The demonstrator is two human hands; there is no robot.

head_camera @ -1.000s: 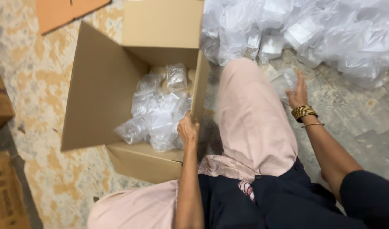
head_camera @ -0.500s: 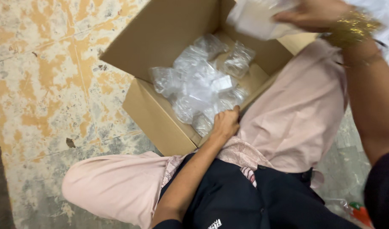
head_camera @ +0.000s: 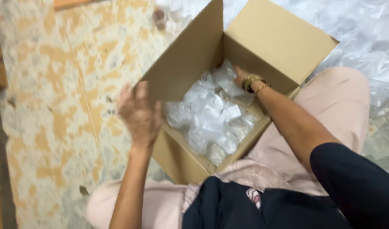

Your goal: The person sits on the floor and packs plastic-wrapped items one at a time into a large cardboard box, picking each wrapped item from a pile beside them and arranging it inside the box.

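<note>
Sitting on the floor point(head_camera: 54, 106), the person shows a dark top and pale pink trousers point(head_camera: 342, 110) at the 6 o'clock edge of the view. Up from there, toward 9 o'clock, the left hand point(head_camera: 139, 114) hangs blurred with fingers loosely spread, holding nothing, just beside the near left flap of the cardboard box point(head_camera: 279, 42). At the centre the open box stands between the legs, partly filled with clear plastic packets point(head_camera: 211, 118). Toward 1 o'clock the right hand point(head_camera: 241, 77), wearing gold bangles at the wrist, reaches into the box among the packets at the far wall; whether it grips one I cannot tell. Farthest out, at 2 o'clock, more clear plastic bags point(head_camera: 364, 34) lie heaped on the floor.
</note>
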